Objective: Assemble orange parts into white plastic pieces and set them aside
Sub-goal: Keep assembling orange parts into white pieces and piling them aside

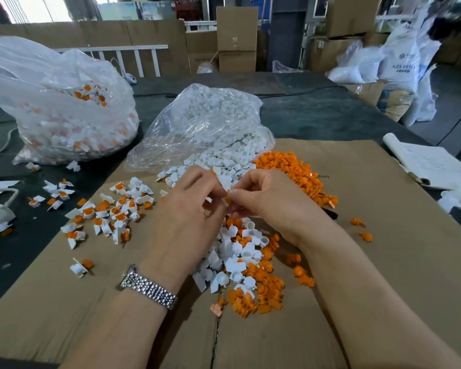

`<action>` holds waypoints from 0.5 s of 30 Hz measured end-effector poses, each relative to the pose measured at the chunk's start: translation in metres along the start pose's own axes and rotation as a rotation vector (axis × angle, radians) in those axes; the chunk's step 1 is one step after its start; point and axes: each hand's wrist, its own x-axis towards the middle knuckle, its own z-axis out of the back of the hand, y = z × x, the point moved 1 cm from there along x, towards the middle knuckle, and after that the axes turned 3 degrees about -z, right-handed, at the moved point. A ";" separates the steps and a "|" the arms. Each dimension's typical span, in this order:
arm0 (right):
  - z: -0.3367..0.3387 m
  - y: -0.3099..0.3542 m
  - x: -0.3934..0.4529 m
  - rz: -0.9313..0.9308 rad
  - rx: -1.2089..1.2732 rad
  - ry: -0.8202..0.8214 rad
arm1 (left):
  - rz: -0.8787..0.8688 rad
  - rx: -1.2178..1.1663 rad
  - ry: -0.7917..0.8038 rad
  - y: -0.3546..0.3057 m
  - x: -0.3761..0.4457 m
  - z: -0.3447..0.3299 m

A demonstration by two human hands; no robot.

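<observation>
Flattened cardboard [383, 262] is lying nearest me, spread over the dark table [330, 115], and both forearms are reaching out across it. On the left wrist a metal watch [147, 287] is showing. Just past it, a mixed heap of white plastic pieces [237, 251] and orange parts [266, 286] is sitting under my hands. I am seeing the left hand [186, 209] and the right hand [266, 201] meeting above that heap, fingers curled, both pinching one small white piece with orange in it [227, 199] between their fingertips; how far the orange is seated I cannot tell. To the left, assembled pieces [112, 209] are lying scattered on the cardboard and table. Beyond the hands, a bigger orange pile [298, 171] is resting beside a clear bag of white pieces [205, 123] spilling open. Farther left, a second bag [64, 110] is holding assembled ones. A notebook [431, 163] is lying at the right; boxes [237, 38] are standing behind.
</observation>
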 end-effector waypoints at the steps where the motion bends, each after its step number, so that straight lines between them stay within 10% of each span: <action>1: -0.001 0.000 0.000 0.019 -0.026 -0.024 | 0.065 -0.041 -0.014 -0.002 0.000 0.000; 7: 0.004 0.004 -0.002 0.143 -0.062 -0.149 | 0.549 -0.681 -0.024 -0.001 0.001 0.005; 15: 0.000 0.007 -0.001 0.284 -0.179 -0.203 | 0.781 -1.202 -0.026 0.002 0.005 0.007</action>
